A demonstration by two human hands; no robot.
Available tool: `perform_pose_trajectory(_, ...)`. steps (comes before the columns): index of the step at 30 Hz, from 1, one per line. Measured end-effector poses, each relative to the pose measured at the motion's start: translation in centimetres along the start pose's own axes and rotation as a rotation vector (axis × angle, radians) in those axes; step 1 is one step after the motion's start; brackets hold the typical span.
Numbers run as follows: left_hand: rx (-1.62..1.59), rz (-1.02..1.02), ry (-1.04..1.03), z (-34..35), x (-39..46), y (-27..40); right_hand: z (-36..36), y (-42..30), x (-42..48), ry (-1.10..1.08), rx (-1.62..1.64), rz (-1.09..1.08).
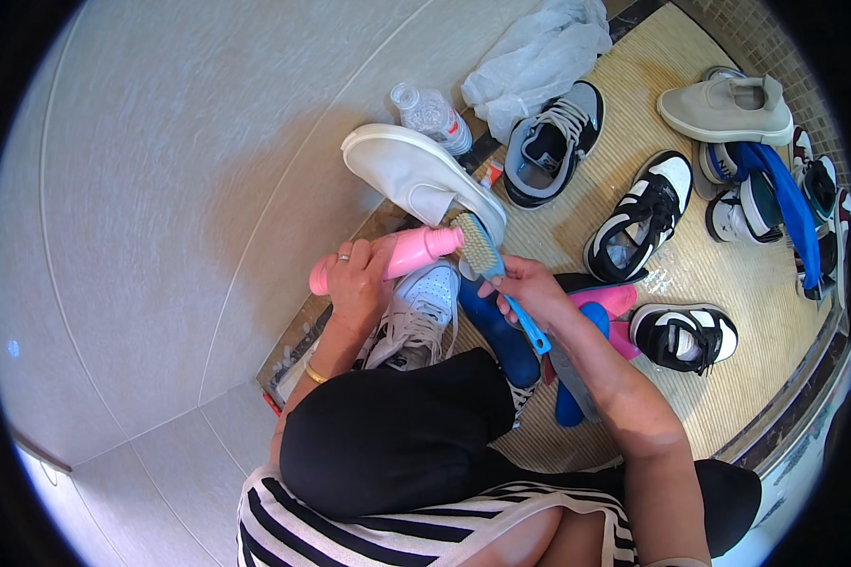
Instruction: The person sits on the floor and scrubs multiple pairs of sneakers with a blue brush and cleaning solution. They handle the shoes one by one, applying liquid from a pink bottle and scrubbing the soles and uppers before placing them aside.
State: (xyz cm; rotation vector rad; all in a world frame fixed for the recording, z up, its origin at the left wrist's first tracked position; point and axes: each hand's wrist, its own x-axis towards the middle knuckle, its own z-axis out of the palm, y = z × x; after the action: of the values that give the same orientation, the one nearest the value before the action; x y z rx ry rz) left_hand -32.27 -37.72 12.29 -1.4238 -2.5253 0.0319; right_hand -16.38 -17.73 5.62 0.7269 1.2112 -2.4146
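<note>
My left hand [360,280] is wrapped around a pink plastic bottle [410,256], tilted with its uncapped neck close to the brush bristles. In my right hand [528,290] is a blue-handled scrub brush [481,249], bristles facing the bottle's mouth. A round translucent piece, perhaps the bottle's cap, shows by the fingers of my right hand. Just beyond both hands a white slip-on shoe [411,170] leans on its side near the wall. Below the bottle lies a white lace-up sneaker [422,308]. Whether any liquid is leaving the bottle, I cannot tell.
A clear plastic bottle [432,117] and a crumpled plastic bag [539,60] stand along the tiled wall. Black-and-white sneakers [642,212], a grey-and-black sneaker [553,145] and pink and blue insoles [606,301] lie on the ribbed, wet floor. Several more shoes are piled at the right, under a beige slip-on [713,113].
</note>
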Motion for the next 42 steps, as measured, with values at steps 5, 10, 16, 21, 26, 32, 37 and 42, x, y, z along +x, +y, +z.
perform_pose_trajectory(5, 0.003, 0.015, -0.012, -0.3, -0.1, -0.1, 0.1, 0.1, 0.2, -0.001, -0.001, 0.013)
perform_pose_trajectory(10, -0.012, 0.024, -0.016, -0.7, 0.1, 0.0, 0.1, 0.0, 0.1, 0.000, -0.002, 0.015)
perform_pose_trajectory(16, -0.063, -0.022, 0.007, -0.7, 0.0, 0.0, 0.0, -0.1, -0.1, -0.030, 0.035, -0.006)
perform_pose_trajectory(21, -0.389, -0.294, 0.048, -0.3, -0.9, -0.6, -0.6, -0.1, -0.3, -0.168, 0.220, -0.046)
perform_pose_trajectory(26, -0.732, -0.636, 0.205, 0.8, -2.1, -2.2, -1.3, -1.7, -1.7, -0.190, 0.320, -0.109)
perform_pose_trajectory(32, -1.164, -0.862, 0.289, 4.0, -1.9, -2.2, -2.4, -5.2, -5.8, -0.070, 0.145, -0.101)
perform_pose_trajectory(37, -1.105, -0.891, 0.251, 4.9, -2.1, -0.4, -7.6, -9.3, -13.2, -0.073, -0.031, -0.134)
perform_pose_trajectory(42, -1.198, -0.914, 0.129, 4.3, -3.4, -0.4, -15.7, -9.9, -25.1, 0.127, -0.106, -0.037)
